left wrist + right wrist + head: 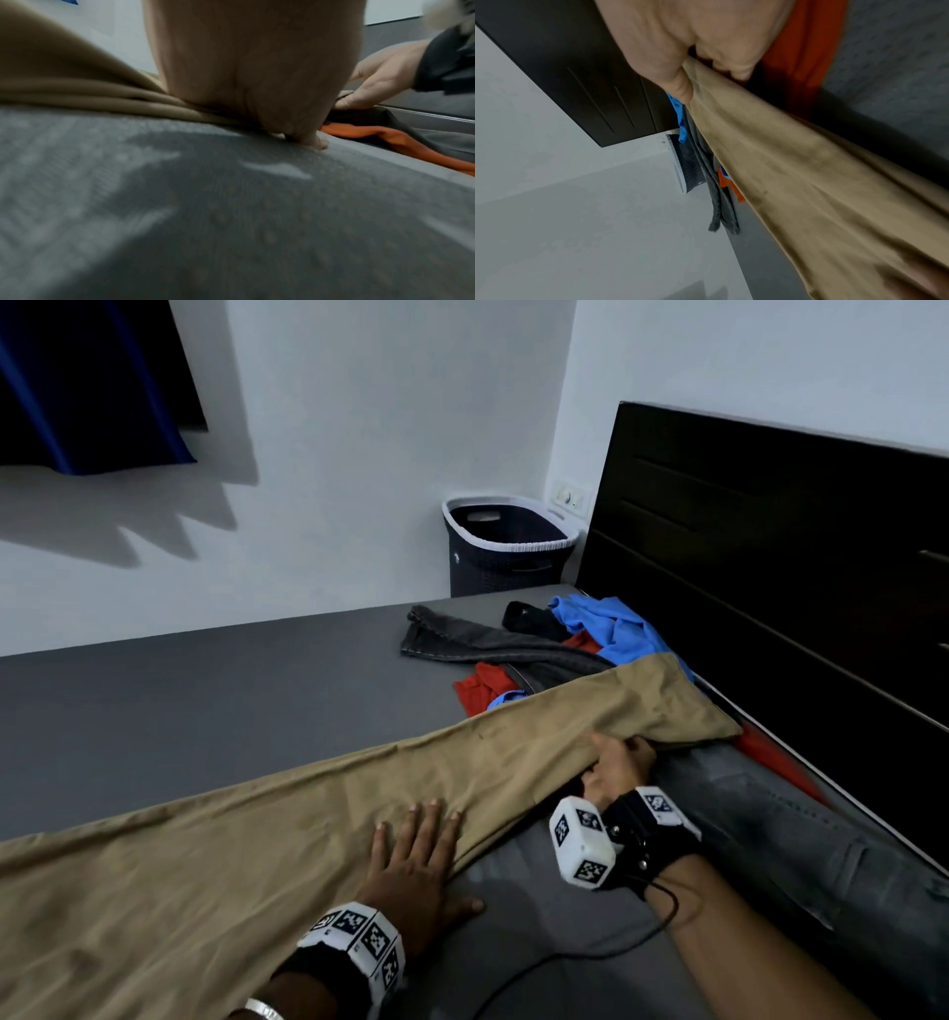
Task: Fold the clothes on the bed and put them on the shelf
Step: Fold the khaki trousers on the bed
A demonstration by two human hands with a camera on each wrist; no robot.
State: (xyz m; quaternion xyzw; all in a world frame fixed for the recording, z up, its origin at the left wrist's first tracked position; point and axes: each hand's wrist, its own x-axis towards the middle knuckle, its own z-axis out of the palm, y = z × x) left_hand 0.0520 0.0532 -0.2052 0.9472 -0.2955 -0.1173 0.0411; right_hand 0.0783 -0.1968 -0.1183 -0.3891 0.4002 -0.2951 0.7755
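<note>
Tan trousers (287,819) lie stretched across the grey bed (179,690) from the lower left to the headboard. My left hand (418,852) presses flat on them, fingers straight, thumb on the sheet; in the left wrist view the left hand (246,67) is a palm pressed down on the tan trousers (64,81). My right hand (619,762) grips the trousers' edge near their far end. The right wrist view shows the right hand (693,60) with thumb and fingers curled round the tan trousers (795,166). No shelf is in view.
A heap of clothes lies by the dark headboard (780,546): grey jeans (488,644), a blue garment (611,624), a red garment (482,688), a black piece (529,618). More grey jeans (770,824) lie under my right forearm. A dark laundry basket (506,546) stands in the corner.
</note>
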